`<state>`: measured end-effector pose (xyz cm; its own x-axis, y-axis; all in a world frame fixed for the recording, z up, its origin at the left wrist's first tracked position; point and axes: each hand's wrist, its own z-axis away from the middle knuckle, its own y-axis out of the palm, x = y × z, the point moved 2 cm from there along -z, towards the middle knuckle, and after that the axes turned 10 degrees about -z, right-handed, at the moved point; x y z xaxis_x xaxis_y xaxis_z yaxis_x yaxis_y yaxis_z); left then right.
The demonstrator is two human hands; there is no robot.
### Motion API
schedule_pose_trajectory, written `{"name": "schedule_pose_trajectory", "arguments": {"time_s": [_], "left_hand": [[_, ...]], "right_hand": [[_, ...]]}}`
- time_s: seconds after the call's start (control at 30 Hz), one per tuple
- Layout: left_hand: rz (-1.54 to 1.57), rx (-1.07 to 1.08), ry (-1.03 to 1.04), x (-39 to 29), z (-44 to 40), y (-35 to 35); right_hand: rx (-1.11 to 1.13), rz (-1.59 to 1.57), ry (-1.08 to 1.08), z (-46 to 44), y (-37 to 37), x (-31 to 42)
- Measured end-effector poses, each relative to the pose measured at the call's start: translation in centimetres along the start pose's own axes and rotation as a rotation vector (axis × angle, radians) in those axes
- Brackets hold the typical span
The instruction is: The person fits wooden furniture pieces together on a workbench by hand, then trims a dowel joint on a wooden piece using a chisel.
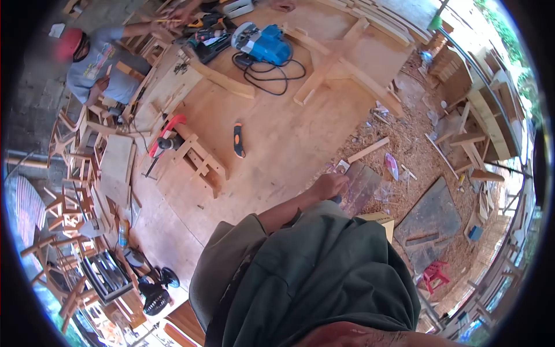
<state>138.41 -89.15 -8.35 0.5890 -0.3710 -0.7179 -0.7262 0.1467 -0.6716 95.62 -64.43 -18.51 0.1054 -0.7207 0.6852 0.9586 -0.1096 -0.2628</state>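
Observation:
My left hand (330, 186) reaches across the front of my body from the olive sleeve, its fingers curled closed. Just beyond the fingertips are a small pale piece (343, 166) and a light wooden strip (369, 150); whether the fingers grip either cannot be made out. Below the hand lies a dark reddish-brown board (361, 186) among wood shavings. Of my right side only bare skin shows at the bottom edge, and the right hand is out of sight. A black-and-orange utility knife (238, 140) lies on the plywood surface (277, 156) to the left.
A blue circular saw (269, 45) with a looped black cord stands at the back, beside crossed timbers (332, 58). A clamp with a red frame (167, 134) and wooden joint pieces (202, 165) lie left. Another person (107, 63) works at upper left. Shavings cover the right side.

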Motion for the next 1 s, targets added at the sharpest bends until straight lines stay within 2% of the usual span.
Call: {"name": "schedule_pose_trajectory", "arguments": {"time_s": [0.07,0.13,0.17,0.2,0.23,0.27,0.3,0.37,0.4,0.43,0.47,0.5,0.53,0.6,0.67,0.7,0.73,0.77,0.83,0.9,1.0], "left_hand": [[0.101,0.19,0.114,-2.2,0.7,2.0],[0.011,0.299,0.243,-3.1,1.1,4.2],[0.01,0.458,0.255,-3.1,1.0,5.3],[0.006,0.616,0.265,-3.2,0.8,6.4],[-0.03,0.766,0.293,-3.0,0.5,7.6],[-0.076,0.911,0.332,-3.2,0.4,9.0],[-0.117,1.009,0.385,-3.3,0.0,10.4],[-0.222,1.203,0.497,-3.8,-1.3,13.3],[-0.283,1.285,0.558,-4.2,-2.2,14.8],[-0.343,1.35,0.614,-4.9,-3.1,16.2],[-0.403,1.404,0.665,-5.8,-4.0,17.8],[-0.46,1.436,0.704,-7.0,-5.1,19.1],[-0.506,1.447,0.739,-8.7,-5.9,20.3],[-0.579,1.442,0.786,-11.7,-7.2,22.9],[-0.614,1.411,0.83,-16.1,-7.4,25.8],[-0.624,1.396,0.855,-18.3,-7.3,27.5],[-0.612,1.367,0.891,-21.1,-6.6,29.2],[-0.601,1.33,0.925,-23.8,-5.7,30.8],[-0.557,1.257,0.983,-28.7,-2.5,34.5],[-0.504,1.188,1.022,-33.2,1.7,38.4],[-0.315,1.35,0.796,-35.9,9.0,44.6]], "right_hand": [[-0.042,-0.079,-0.05,0.8,-0.8,-2.1],[-0.119,-0.204,-0.145,1.6,-1.2,-4.8],[-0.187,-0.21,0.09,1.1,-1.9,-7.4],[-0.344,-0.139,0.011,2.3,-2.1,-9.5],[-0.396,-0.221,0.092,4.8,-2.3,-9.4],[-0.476,0.016,0.082,7.0,-2.6,-10.0],[-0.543,0.056,0.071,8.5,-2.7,-12.0],[-0.641,-0.071,0.211,13.8,-2.4,-14.7],[-0.734,-0.192,0.242,16.1,-1.3,-18.3],[-0.791,-0.226,0.157,18.8,-0.2,-20.4],[-0.898,-0.285,0.237,22.0,1.4,-22.9],[-0.977,-0.326,0.296,23.9,2.9,-25.0],[-1.076,-0.281,0.288,25.2,5.3,-30.4],[-1.141,-0.317,0.605,31.1,9.4,-31.2],[-1.187,-0.472,0.666,32.6,16.9,-40.4],[-1.139,-0.587,0.741,35.9,19.1,-39.2],[-0.594,-0.104,0.727,35.1,23.0,-44.4],[-0.526,-0.685,0.961,33.7,28.2,-50.4],[-0.686,-0.928,1.057,37.4,31.8,-46.8],[-0.706,-1.102,1.051,39.3,33.9,-46.1],[-0.71,-1.175,0.958,41.4,33.8,-47.5]]}}
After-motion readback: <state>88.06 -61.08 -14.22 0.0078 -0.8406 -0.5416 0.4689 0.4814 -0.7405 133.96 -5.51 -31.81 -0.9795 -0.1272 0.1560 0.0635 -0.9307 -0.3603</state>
